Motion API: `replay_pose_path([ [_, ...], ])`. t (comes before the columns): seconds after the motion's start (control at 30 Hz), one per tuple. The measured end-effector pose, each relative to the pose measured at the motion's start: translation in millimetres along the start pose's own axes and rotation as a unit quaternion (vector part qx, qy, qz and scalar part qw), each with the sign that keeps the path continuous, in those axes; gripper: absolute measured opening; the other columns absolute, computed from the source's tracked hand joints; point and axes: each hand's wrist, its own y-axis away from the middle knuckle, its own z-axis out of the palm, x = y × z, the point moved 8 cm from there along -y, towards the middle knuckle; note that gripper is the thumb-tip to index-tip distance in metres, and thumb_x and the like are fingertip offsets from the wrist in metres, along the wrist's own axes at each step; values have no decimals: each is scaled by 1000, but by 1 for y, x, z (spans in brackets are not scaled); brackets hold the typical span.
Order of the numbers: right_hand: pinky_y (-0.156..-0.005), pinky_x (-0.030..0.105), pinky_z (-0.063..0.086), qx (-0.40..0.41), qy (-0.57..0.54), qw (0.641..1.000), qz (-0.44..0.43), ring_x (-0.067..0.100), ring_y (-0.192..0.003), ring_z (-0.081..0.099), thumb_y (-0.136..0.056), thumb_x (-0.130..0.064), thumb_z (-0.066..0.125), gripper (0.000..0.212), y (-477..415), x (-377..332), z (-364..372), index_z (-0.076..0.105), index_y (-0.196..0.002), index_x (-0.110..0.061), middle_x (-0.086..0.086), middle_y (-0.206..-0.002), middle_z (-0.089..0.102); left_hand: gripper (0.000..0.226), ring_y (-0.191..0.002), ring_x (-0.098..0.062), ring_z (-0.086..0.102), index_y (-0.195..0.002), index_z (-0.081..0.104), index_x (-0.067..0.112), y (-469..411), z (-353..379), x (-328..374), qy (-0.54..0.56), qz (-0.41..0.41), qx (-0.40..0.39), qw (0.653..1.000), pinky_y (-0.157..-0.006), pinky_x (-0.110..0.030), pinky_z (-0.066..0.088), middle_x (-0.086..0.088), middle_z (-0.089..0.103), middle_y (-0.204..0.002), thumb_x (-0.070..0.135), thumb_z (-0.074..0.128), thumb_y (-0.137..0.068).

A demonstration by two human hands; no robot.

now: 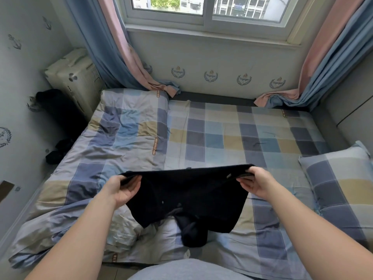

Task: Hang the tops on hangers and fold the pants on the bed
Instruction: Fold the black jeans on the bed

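Black shorts [187, 197] hang spread above the checked bed [222, 138], near its front edge, with one bunched leg touching the sheet. The left hand [121, 190] pinches one end of the waistband and the right hand [256, 182] the other. The cloth is so dark that seams barely show. Dark heaps [58, 150] by the left wall are too shadowed to identify. A pillow [339, 184] is cut off at the right.

Shorts [187, 199]: black, plain. Bed sheet [232, 138], quilt [121, 134] and pillow [341, 182]: checked in blue, grey, beige and white. Curtains [113, 53]: blue outside, pink lining.
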Motion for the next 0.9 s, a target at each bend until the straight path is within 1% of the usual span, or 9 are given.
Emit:
replay_pose_path([
  [0.07,-76,34,51,-19,-4,999,-42,25,-92,69,-103,-15,46,15,2,-30,10,60,-105,-10,15,-98,72,24,-104,-25,62,-96,59,2,6,23,19,-5,31,-31,999,-97,-33,47,-15,65,-101,12,39,-103],
  [0.2,-89,38,46,-62,57,984,-157,19,-108,66,-96,-24,62,26,17,-102,28,61,-121,-14,3,-111,74,15,-110,-22,63,-106,63,18,25,75,62,-52,95,-104,989,-89,-34,47,-7,71,-113,26,52,-99],
  [0.33,-81,35,48,-36,111,954,-275,18,-109,68,-88,-16,73,46,48,-182,40,52,-129,-11,1,-114,73,22,-122,-20,58,-110,63,19,54,133,107,-104,183,-148,966,-97,-36,43,1,67,-128,16,45,-98],
  [0.47,-73,31,47,-20,152,913,-378,19,-99,69,-101,-7,51,18,95,-263,57,47,-119,-11,2,-107,73,40,-125,-18,56,-135,53,12,93,196,154,-143,270,-165,938,-95,-36,43,5,64,-134,3,39,-99],
  [0.57,-64,24,48,2,165,875,-455,14,-87,69,-106,-9,42,13,138,-324,65,44,-100,-20,3,-101,72,44,-117,-16,60,-141,50,8,130,240,185,-153,327,-187,913,-89,-35,46,7,68,-126,-1,41,-98],
  [0.63,-66,26,48,21,175,851,-495,19,-79,72,-106,-12,45,11,167,-361,67,45,-98,-21,3,-93,74,43,-114,-16,62,-139,49,7,160,267,203,-161,363,-201,896,-90,-35,47,9,70,-118,-2,41,-99],
  [0.7,-64,32,47,51,200,818,-537,25,-69,73,-104,-17,50,8,203,-396,66,49,-112,-15,6,-83,75,39,-113,-16,64,-134,52,10,197,291,221,-169,408,-206,873,-89,-36,50,7,72,-116,-3,43,-99],
  [0.8,-67,39,56,116,246,765,-583,25,-60,73,-99,-25,60,39,257,-445,59,51,-135,-14,5,-67,74,32,-111,-16,65,-121,59,15,252,327,250,-194,474,-214,832,-90,-35,52,8,74,-113,-4,50,-96],
  [0.9,-82,44,57,240,303,679,-624,23,-80,70,-94,-37,64,32,317,-484,48,64,-124,-25,-4,-82,73,28,-110,-13,65,-107,62,19,307,356,274,-212,542,-217,784,-91,-32,53,9,75,-112,-5,58,-93],
])
